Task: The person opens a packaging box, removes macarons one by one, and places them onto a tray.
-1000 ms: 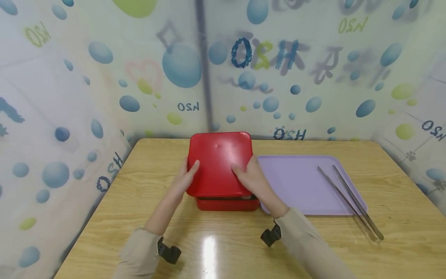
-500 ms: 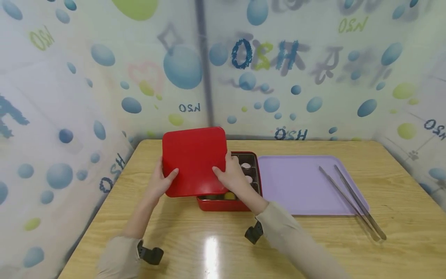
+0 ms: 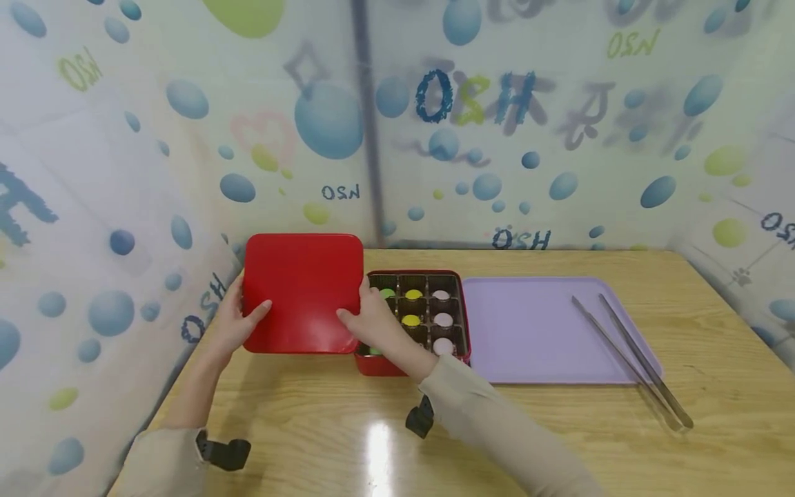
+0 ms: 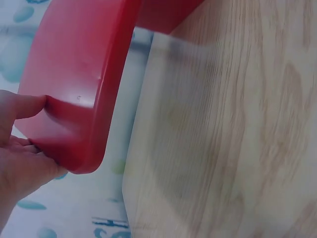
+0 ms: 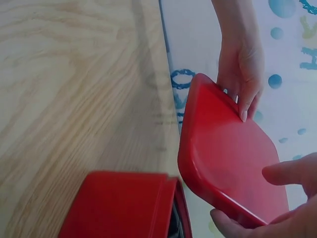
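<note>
A red rectangular lid [image 3: 303, 290] is held in the air between both hands, to the left of its box. My left hand [image 3: 232, 321] grips the lid's left edge, thumb on the top face. On the opposite edge my right hand [image 3: 375, 321] grips it the same way; in the right wrist view the thumb lies on top and fingers wrap the rim. The red box [image 3: 410, 369] stands uncovered on the table, its divided dark insert holding several round pieces, such as a yellow piece [image 3: 411, 320] and a pale pink piece [image 3: 443, 320]. My right hand and forearm hide part of it.
Right of the box lies a lilac tray [image 3: 522, 331]. Long metal tongs [image 3: 633, 362] rest across its right side, their bent end on the wooden table [image 3: 323, 428]. A patterned wall covering [image 3: 404, 172] rises behind the table's far edge.
Both hands have carried the red lid leftward off the box. The box's compartments and round pieces have come into view. Tray and tongs have stayed in place.
</note>
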Demonstrator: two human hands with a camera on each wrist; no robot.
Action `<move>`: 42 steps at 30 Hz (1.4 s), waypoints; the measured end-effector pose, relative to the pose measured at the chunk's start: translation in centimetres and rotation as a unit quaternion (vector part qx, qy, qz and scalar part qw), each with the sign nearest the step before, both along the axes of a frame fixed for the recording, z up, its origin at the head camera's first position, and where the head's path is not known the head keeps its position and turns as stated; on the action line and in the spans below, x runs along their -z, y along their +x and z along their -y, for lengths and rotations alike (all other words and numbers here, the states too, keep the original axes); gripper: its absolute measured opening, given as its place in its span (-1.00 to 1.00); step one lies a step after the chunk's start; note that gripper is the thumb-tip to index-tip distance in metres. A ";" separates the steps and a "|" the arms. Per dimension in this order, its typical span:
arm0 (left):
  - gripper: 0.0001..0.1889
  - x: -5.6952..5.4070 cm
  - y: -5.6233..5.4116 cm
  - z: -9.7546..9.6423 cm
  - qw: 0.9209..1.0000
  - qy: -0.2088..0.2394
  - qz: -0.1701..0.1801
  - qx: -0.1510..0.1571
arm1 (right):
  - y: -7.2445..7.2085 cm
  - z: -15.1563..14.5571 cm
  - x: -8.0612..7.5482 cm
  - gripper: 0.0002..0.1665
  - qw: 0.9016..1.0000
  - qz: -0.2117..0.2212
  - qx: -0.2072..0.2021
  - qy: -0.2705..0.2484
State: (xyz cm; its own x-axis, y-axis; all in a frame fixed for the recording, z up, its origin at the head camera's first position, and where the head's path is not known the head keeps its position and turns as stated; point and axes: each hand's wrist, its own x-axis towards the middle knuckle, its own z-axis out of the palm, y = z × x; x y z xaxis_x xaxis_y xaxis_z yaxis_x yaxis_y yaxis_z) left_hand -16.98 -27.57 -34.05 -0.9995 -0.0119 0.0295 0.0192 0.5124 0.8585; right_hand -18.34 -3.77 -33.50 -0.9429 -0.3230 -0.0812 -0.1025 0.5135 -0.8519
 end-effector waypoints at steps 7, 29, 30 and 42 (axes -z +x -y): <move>-0.17 0.4 -0.4 2.8 0.999 -0.029 0.045 -0.001 | 0.0 2.7 0.1 -0.06 0.998 0.057 0.000 -0.009; -0.13 3.2 -3.1 4.9 0.973 -0.092 0.202 -0.070 | -0.9 7.2 3.4 0.00 0.981 0.174 0.078 -0.034; -0.14 3.1 -3.3 4.8 0.970 -0.096 0.210 -0.072 | -0.9 7.4 3.5 0.01 0.979 0.178 0.086 -0.041; -0.33 3.0 -4.1 3.6 0.959 -0.161 0.216 -0.088 | -0.9 9.3 4.5 -0.12 0.979 0.152 0.100 0.094</move>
State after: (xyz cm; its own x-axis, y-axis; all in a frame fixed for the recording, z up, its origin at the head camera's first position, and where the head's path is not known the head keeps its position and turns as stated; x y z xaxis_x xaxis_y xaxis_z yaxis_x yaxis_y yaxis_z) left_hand -21.08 -31.20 -37.02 -0.9028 -0.2404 -0.3565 -0.4132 0.7148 0.5643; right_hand -19.24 -13.10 -37.98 -0.9087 -0.0869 -0.4082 0.2596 0.6482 -0.7158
